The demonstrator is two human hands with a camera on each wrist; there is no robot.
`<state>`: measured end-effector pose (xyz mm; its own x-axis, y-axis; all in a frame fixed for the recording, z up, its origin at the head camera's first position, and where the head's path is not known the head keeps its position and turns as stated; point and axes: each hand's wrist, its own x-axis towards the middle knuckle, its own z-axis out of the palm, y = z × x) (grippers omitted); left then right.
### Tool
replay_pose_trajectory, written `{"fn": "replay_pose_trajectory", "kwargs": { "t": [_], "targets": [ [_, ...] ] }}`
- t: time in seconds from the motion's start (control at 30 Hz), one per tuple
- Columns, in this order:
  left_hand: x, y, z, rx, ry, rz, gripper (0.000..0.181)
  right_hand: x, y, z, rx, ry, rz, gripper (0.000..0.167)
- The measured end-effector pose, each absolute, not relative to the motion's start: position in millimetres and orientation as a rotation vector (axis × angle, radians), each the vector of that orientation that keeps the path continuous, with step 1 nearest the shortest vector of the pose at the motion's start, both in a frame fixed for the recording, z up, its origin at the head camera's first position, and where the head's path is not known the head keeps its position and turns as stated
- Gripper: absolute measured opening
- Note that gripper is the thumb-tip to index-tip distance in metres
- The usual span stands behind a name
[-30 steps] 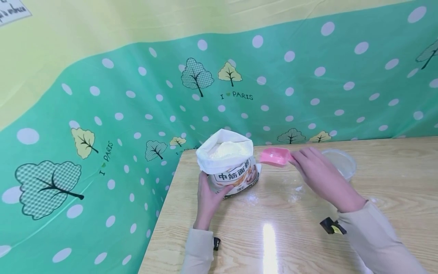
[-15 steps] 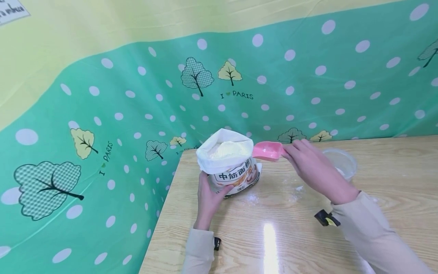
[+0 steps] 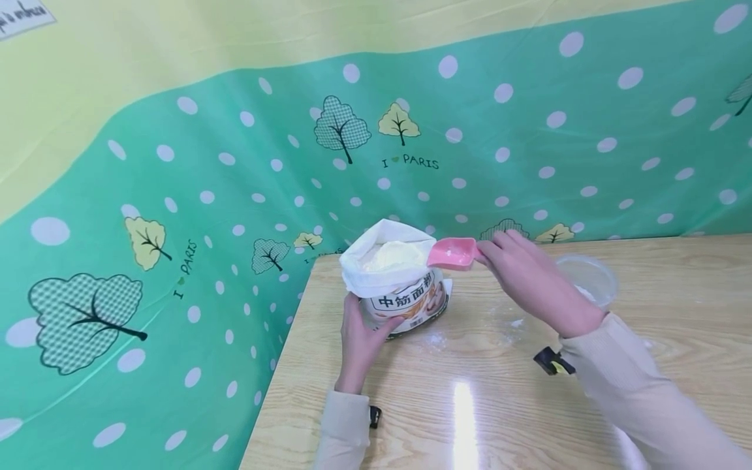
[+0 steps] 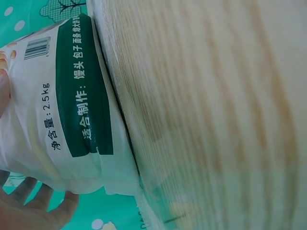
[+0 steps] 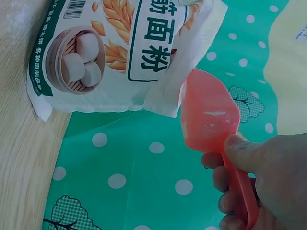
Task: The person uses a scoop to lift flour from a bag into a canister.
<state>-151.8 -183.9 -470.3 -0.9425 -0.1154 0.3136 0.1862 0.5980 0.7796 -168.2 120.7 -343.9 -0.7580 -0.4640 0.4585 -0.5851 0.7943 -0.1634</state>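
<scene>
Scoop (image 3: 455, 253), one; flour bag (image 3: 405, 299), one; container (image 3: 602, 277), one.

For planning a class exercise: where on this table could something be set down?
Mostly bare table lies right of the tub, and in front of the bag, between the sleeves. Crowded: between bag and tub, where scoop and right hand hang and powder dusts the surface.
</scene>
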Motion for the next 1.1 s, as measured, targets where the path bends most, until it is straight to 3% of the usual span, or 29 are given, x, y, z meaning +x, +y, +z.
{"fn": "replay_pose_trajectory", "kwargs": {
  "t": [0.93,1.1],
  "targets": [
    [-152,-181,-469,-0.036,-2.492,-1.237,0.109,-189,104,-307,0.926,-2.75,0.262,0.016],
    [-152,-179,-469,-0.019,-2.493,-1.244,0.11,-192,100,-299,0.945,-2.817,0.227,0.024]
  ]
}}
